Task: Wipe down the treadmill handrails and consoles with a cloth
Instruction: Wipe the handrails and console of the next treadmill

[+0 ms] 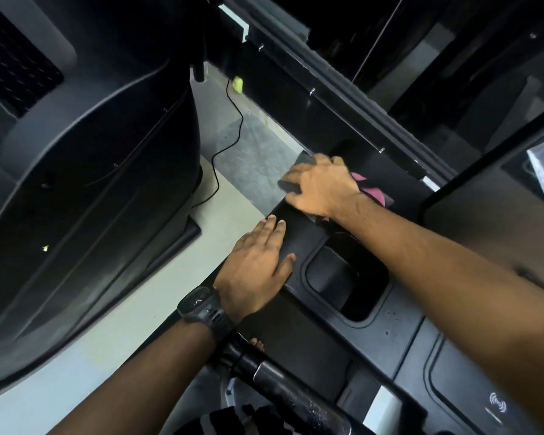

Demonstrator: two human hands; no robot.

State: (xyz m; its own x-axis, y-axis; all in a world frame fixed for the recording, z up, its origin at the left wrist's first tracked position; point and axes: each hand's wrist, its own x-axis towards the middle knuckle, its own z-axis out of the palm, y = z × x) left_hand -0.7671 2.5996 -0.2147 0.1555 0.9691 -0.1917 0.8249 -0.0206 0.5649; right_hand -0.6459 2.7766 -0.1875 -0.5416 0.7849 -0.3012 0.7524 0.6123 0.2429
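Handrail (283, 390) in foreground; beyond it, the left hand (258, 271) lies flat, fingers straight, on the treadmill console (399, 324) while the right hand (322, 186) clutches a cloth (371, 190) (grey and pink) at its far corner. Firm, overlapping strokes would likely serve best.

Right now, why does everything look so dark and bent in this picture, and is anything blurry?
Head view: dim light, so the black console and the top of the frame lose detail, while the pale floor is brightest; the wide lens bows straight edges near the borders; the right hand on the cloth and the left hand look fairly sharp; small glints dot the handrail.
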